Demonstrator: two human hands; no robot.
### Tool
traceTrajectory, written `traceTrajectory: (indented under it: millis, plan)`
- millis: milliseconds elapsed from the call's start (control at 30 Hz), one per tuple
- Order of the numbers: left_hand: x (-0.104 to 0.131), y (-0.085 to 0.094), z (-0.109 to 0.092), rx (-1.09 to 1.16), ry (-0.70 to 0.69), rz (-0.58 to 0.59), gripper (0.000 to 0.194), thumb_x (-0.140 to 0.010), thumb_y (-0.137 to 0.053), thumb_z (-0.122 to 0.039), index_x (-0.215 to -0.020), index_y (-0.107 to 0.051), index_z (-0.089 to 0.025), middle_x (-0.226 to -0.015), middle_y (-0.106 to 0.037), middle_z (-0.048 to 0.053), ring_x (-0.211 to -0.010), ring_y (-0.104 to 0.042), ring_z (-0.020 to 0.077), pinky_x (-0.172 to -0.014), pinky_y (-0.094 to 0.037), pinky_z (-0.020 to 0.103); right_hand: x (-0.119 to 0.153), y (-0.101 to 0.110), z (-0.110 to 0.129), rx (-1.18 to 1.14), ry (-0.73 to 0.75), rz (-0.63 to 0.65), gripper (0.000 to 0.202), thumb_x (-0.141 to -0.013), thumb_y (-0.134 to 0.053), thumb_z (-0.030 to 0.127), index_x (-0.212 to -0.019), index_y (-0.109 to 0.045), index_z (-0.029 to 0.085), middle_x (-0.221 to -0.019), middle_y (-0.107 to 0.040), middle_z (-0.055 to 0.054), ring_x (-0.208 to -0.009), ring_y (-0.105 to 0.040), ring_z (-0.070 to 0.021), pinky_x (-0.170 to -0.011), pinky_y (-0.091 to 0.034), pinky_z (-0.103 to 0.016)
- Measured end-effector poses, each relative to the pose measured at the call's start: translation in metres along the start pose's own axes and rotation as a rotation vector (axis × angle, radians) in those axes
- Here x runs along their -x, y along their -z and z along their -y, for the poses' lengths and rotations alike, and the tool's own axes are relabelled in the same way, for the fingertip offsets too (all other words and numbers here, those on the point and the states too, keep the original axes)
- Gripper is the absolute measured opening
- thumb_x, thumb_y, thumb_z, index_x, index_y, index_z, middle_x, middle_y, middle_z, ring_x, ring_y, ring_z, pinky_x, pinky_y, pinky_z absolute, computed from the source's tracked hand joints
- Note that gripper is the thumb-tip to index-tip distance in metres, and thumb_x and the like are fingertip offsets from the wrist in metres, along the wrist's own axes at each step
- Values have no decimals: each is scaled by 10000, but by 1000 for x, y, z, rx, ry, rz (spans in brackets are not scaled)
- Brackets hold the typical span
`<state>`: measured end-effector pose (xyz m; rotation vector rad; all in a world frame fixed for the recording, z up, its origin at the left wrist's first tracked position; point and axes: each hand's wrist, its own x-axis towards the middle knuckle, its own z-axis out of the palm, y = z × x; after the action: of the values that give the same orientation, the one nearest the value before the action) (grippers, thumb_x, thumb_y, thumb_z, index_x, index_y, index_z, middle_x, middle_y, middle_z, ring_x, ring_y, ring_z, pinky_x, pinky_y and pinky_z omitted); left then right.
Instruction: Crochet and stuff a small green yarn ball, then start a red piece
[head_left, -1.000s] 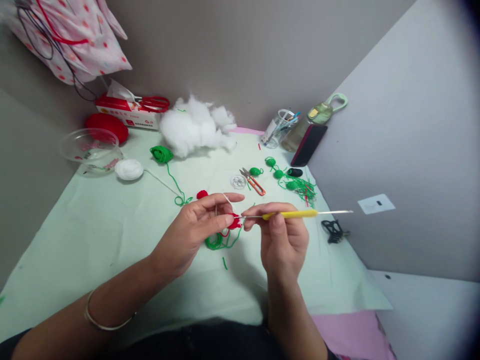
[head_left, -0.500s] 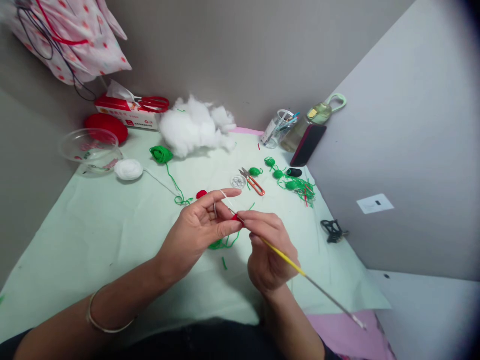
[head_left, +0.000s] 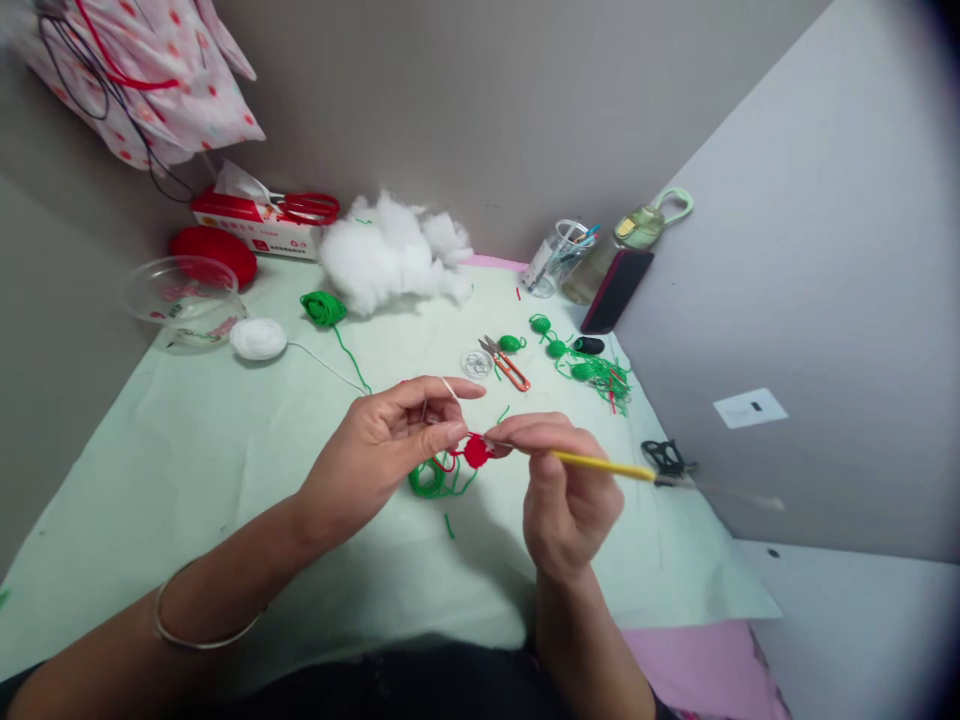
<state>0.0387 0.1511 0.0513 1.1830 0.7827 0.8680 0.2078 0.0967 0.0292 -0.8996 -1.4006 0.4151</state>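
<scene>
My right hand (head_left: pixel 574 485) is closed around a crochet hook (head_left: pixel 604 465) with a yellow handle, whose metal back end is blurred to the right. At its fingertips is a small red crocheted piece (head_left: pixel 476 451), which shows in the gap between my hands. White yarn (head_left: pixel 448 388) runs over the raised index finger of my left hand (head_left: pixel 364 455), whose thumb and other fingers are pinched together. A red strand hangs just below that pinch. The hook's tip is hidden by my right fingers. Under the hands lies a loose coil of green yarn (head_left: pixel 426 480).
A white yarn ball (head_left: pixel 258 340), a green yarn ball (head_left: pixel 323 308) and a clear bowl (head_left: pixel 180 300) stand left. White stuffing (head_left: pixel 390 255) lies at the back. Orange thread snips (head_left: pixel 506 365) and several green crocheted pieces (head_left: pixel 556 348) lie beyond my right hand. A phone (head_left: pixel 616 292) leans nearby.
My hands have moved apart, the right one going right, and the red piece now shows between them. The hook has swung from slanting down to nearly level.
</scene>
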Motion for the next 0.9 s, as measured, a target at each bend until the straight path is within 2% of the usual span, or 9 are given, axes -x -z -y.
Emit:
traceTrajectory:
  millis: [133, 267, 400, 533, 733, 900]
  plan:
    - [7, -5, 3, -18, -58, -65, 256, -906, -718, -223, -1153, -752, -282, -853, -662, -27, -797, -628, 95, -722, -533, 186, 8, -2, 0, 299, 231, 37, 232, -1003, -537, 147, -1161, -695, 209, -1027, -764, -86, -897, -727, -193, -709, -614, -340]
    - [8, -7, 6, 15, -76, -73, 237, -909, -720, -230, -1135, -763, -287, -865, -662, -24, -798, -630, 96, -713, -540, 185, 11, -6, -4, 383, 336, -28, 253, -996, -549, 152, -1193, -698, 207, -1051, -770, -98, -867, -743, -191, -674, -625, -331]
    - [4, -8, 10, 100, -49, -72, 211, -900, -746, -256, -1106, -779, -291, -861, -659, -24, -794, -620, 84, -714, -523, 170, 11, -11, -4, 388, 359, -74, 248, -1003, -539, 158, -1186, -703, 182, -1045, -775, -108, -872, -747, -194, -669, -632, -328]
    - [4, -10, 15, 222, -17, -56, 291, -868, -785, -259, -1156, -752, -285, -858, -646, -22, -794, -607, 91, -715, -517, 181, 12, -12, -3, 411, 352, -90, 236, -1002, -541, 152, -1166, -708, 177, -1040, -777, -106, -874, -749, -192, -683, -632, -328]
    - [9, -12, 11, 187, 9, -15, 285, -913, -726, -269, -1198, -730, -286, -909, -641, -9, -848, -600, 110, -770, -505, 203, 16, -8, -6, 461, 349, -47, 355, -971, -587, 141, -1296, -667, 257, -1122, -767, -95, -940, -754, -214, -718, -651, -348]
    - [6, -14, 7, 216, 55, -48, 374, -822, -812, -227, -1184, -723, -262, -876, -632, -17, -855, -606, 123, -775, -511, 214, 22, -6, -10, 531, 360, 13, 423, -952, -613, 135, -1343, -641, 294, -1147, -760, -83, -963, -749, -233, -709, -662, -372]
